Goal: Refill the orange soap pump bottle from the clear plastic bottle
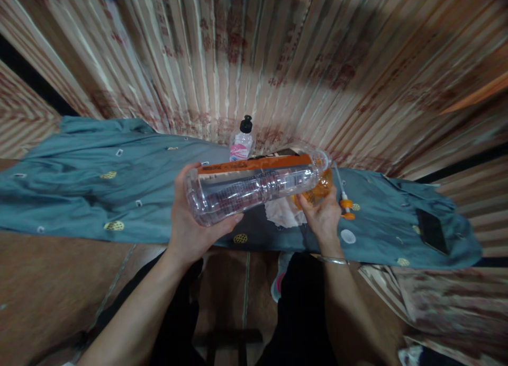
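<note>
My left hand is wrapped around the base of a large clear plastic bottle with an orange and dark label. The bottle lies nearly level, its neck pointing right and slightly up. Below that neck, my right hand is closed around a translucent orange bottle, partly hidden by the fingers and the clear bottle. Whether the two mouths touch, or liquid passes between them, I cannot tell. A pump head with orange parts and a pale tube lies right of my right hand. Near it rests a round white cap.
A crumpled white tissue lies on the green patterned cloth covering the narrow table. Behind the clear bottle stands a small bottle with a black cap. A dark phone lies at the right. Pleated curtains hang close behind.
</note>
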The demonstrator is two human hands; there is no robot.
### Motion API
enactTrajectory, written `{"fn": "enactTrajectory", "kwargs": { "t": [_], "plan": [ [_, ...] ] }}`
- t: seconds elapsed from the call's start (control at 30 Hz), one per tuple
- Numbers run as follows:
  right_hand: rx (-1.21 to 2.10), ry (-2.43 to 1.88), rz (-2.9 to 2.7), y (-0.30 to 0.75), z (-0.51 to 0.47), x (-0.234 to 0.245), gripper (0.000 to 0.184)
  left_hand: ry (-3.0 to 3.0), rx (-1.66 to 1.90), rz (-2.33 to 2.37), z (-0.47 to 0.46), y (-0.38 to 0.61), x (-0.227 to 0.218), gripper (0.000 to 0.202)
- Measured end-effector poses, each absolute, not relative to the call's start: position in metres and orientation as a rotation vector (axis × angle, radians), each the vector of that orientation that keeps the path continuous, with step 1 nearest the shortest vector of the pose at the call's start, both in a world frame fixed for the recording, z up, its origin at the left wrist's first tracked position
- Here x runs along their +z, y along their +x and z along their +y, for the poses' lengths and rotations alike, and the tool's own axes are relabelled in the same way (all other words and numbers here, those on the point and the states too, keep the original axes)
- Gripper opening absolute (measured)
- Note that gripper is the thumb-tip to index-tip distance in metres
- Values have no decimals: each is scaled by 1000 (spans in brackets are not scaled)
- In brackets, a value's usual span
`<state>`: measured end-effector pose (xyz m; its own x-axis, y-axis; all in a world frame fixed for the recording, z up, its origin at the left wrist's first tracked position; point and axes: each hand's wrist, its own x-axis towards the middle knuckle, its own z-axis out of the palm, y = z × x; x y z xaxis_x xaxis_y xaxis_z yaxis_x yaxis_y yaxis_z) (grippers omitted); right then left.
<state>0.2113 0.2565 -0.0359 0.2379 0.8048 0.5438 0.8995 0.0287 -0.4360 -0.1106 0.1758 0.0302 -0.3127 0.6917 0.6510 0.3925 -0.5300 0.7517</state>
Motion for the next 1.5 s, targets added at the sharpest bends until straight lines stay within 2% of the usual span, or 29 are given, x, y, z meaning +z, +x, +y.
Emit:
{"fn": "enactTrajectory", "kwargs": {
  "t": [1.2, 1.5],
  "plan": [
    [-165, -1780, -1568, 209, 256, -34, 78, 1624, 1909, 1397, 174, -109, 35, 95],
    [-207, -1779, -1583, 212, 257, -36, 77, 1682, 1855, 1443, 171, -111, 37, 87]
  ]
}}
